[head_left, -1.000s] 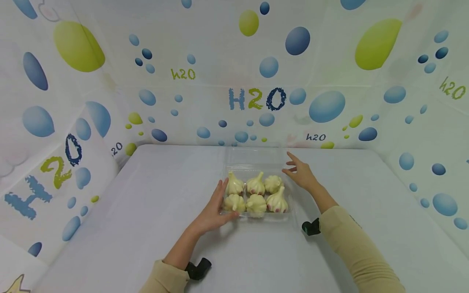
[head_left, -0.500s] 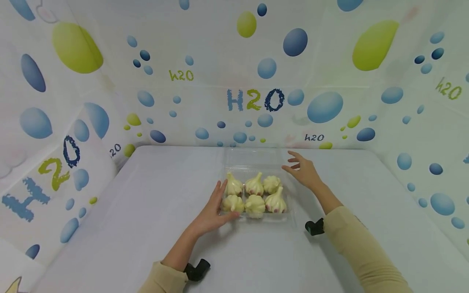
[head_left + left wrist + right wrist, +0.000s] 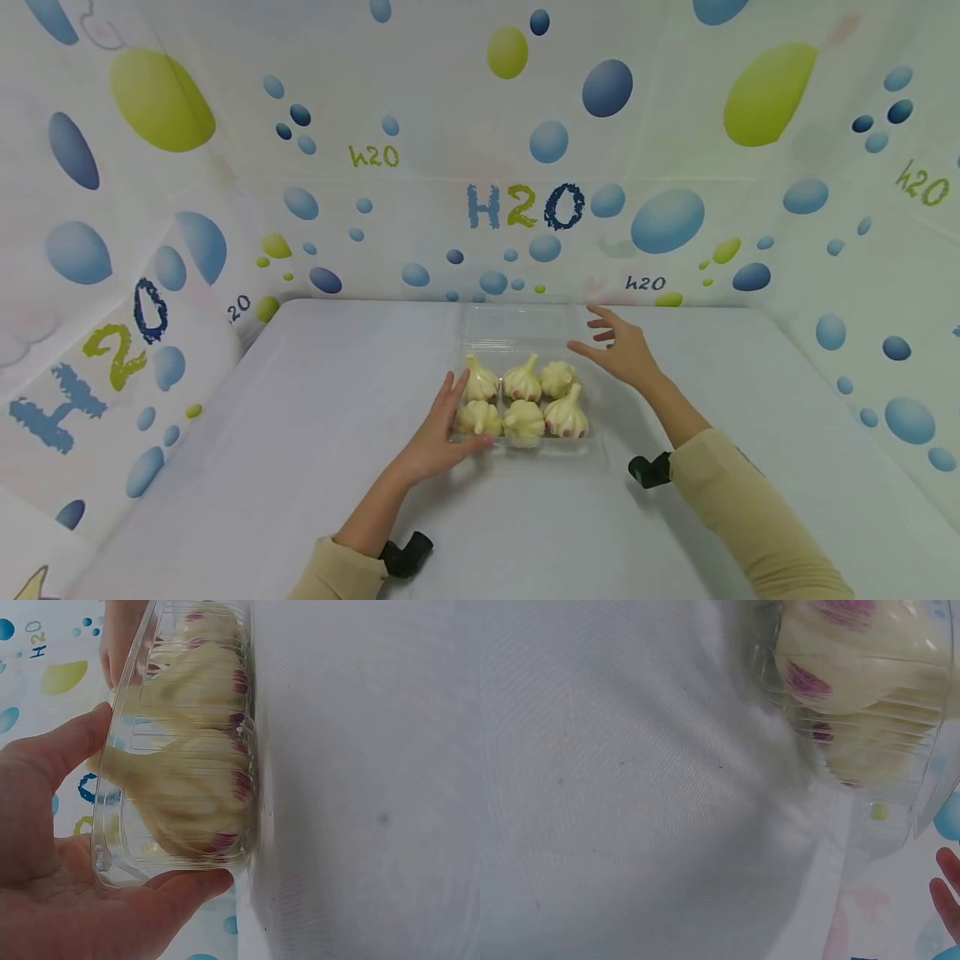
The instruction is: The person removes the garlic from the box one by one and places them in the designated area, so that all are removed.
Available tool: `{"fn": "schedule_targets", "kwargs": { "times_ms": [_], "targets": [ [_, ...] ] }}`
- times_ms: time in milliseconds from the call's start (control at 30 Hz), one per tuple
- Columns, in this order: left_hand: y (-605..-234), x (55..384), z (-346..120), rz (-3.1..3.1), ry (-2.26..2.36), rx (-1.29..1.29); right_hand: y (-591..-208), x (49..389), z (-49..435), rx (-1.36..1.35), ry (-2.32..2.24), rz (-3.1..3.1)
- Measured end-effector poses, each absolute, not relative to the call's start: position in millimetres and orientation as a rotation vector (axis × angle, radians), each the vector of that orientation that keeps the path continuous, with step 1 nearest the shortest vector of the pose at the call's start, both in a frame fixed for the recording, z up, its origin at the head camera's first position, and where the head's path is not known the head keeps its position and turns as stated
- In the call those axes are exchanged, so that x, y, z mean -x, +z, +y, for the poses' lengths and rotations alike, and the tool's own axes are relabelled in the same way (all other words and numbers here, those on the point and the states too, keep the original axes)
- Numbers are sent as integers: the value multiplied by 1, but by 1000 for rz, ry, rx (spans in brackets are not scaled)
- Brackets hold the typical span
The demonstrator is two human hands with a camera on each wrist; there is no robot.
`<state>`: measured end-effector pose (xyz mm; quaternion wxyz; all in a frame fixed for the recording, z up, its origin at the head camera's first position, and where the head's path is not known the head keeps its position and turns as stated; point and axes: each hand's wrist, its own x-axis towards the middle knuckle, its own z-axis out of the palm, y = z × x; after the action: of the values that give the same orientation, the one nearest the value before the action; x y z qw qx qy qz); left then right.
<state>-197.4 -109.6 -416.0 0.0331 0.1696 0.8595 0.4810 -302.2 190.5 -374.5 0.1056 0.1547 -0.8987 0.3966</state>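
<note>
A clear plastic clamshell container (image 3: 532, 446) lies on the white table, with several garlic bulbs (image 3: 523, 421) in two rows inside. Its lid (image 3: 517, 322) is folded back toward the wall. My left hand (image 3: 435, 439) holds the container's near left corner, its thumb (image 3: 191, 889) along the near wall and a fingertip at the rim. Over on the far right, my right hand (image 3: 624, 354) hovers beside the lid hinge, fingers spread and thumb pointing in over the bulbs. Nothing is in it. Two of its fingertips (image 3: 946, 889) show at the edge of the right wrist view.
The white table (image 3: 315, 400) ends at a patterned curtain (image 3: 420, 100) with blue and green drops, which also runs along both sides. Black wrist devices (image 3: 406, 555) are worn under both sleeves, close over the tabletop.
My right hand has shifted slightly, its thumb reaching a little further left over the container, while its forearm has swung right. The left hand and the container keep their places.
</note>
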Motion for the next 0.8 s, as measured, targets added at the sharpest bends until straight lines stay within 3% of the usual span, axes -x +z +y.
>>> {"fn": "schedule_targets", "kwargs": {
  "times_ms": [800],
  "targets": [
    [-414, 197, -109, 2660, 1466, -535, -360, 284, 160, -580, 1175, -2660]
  ]
}}
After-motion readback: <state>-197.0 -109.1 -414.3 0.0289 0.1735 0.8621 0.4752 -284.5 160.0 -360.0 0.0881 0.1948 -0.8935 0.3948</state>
